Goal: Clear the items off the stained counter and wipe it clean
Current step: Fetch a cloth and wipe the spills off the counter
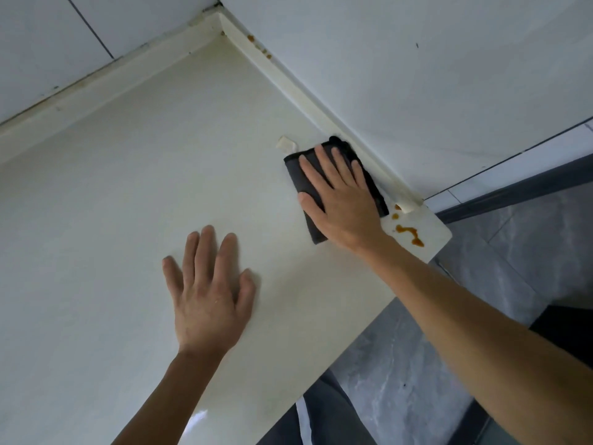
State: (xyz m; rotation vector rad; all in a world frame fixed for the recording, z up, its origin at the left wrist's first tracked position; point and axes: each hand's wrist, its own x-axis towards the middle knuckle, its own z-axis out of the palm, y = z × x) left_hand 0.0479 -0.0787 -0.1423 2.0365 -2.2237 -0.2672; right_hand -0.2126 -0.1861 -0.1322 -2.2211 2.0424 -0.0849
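Observation:
A cream counter (134,194) fills most of the view. My right hand (341,200) presses flat, fingers straight, on a folded dark grey cloth (306,184) near the counter's right edge, against the raised back lip. Brown sauce stains (409,234) lie on the counter's right corner, just right of the cloth. More brown spots (258,46) dot the back lip farther up. My left hand (210,290) rests flat on the bare counter, fingers spread, holding nothing.
White tiled walls (417,75) meet in the corner behind the counter. A small peeling scrap of cream tape (286,144) lies beside the cloth, another (405,205) at the lip's end. Grey floor tiles (401,364) lie beyond the front edge.

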